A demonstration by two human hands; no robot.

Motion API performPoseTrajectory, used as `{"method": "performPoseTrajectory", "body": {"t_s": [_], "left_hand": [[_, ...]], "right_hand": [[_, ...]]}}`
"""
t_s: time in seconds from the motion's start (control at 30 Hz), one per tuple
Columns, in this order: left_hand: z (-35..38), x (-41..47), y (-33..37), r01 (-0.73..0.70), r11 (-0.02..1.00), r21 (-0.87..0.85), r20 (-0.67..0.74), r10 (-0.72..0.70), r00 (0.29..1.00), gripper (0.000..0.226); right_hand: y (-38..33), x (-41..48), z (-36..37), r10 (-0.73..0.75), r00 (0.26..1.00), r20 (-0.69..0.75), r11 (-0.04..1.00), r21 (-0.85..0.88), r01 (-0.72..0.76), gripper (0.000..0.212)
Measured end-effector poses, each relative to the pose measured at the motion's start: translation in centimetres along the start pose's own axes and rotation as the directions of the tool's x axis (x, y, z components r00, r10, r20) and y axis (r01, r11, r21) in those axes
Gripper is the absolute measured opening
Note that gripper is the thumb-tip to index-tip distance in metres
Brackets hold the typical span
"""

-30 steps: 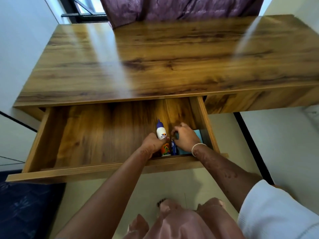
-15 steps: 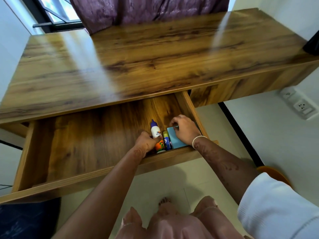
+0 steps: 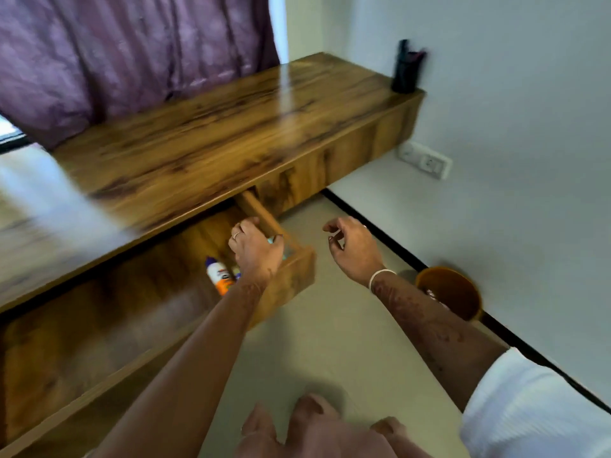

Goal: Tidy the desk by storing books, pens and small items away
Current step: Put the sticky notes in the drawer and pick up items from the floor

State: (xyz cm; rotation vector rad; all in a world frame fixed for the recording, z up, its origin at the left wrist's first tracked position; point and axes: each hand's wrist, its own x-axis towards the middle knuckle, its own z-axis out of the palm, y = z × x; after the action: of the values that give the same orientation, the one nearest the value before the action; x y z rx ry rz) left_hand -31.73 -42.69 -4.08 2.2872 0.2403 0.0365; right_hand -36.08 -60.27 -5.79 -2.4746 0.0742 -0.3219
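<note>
The wooden desk [image 3: 231, 127] has its drawer [image 3: 291, 279] pulled out. In the drawer's right end lie a white glue bottle [image 3: 217, 275] with a blue cap and orange base, and a small stick [image 3: 236, 273] beside it. My left hand [image 3: 256, 251] reaches into that corner with its fingers spread and bent down over a teal pad [image 3: 283, 257], which it mostly hides. My right hand [image 3: 355, 249] hovers outside the drawer over the floor, fingers loosely curled and apart, holding nothing. A black pen holder [image 3: 405, 74] stands at the desk's far right end.
A purple curtain [image 3: 132, 51] hangs behind the desk. A white wall with a socket [image 3: 426, 163] runs along the right. A round orange-brown object [image 3: 449, 292] sits on the floor by the wall. My knees show at the bottom.
My right hand has come out of the drawer and swung to the right. My left hand has shifted from the glue bottle over to the teal pad. The view has turned right.
</note>
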Motion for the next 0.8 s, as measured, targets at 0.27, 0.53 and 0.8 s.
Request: {"method": "performPoseTrajectory", "body": {"t_s": [0.27, 0.53, 0.8], "left_hand": [[9.5, -15.7, 6.8, -0.400, 0.916, -0.038, 0.408, 0.380, 0.830, 0.044], [17.2, -35.3, 7.8, -0.602, 0.780, -0.172, 0.766, 0.490, 0.416, 0.036], [21.1, -53.8, 4.9, -0.676, 0.642, -0.362, 0.910, 0.402, -0.106, 0.036]], "right_hand": [[9.9, -18.8, -9.9, 0.468, 0.842, -0.268, 0.879, 0.048, -0.474, 0.028], [13.5, -42.9, -13.8, 0.806, 0.410, -0.427, 0.554, 0.301, -0.776, 0.031], [10.3, -64.2, -13.2, 0.874, -0.156, -0.461, 0.177, 0.599, -0.781, 0.030]]}}
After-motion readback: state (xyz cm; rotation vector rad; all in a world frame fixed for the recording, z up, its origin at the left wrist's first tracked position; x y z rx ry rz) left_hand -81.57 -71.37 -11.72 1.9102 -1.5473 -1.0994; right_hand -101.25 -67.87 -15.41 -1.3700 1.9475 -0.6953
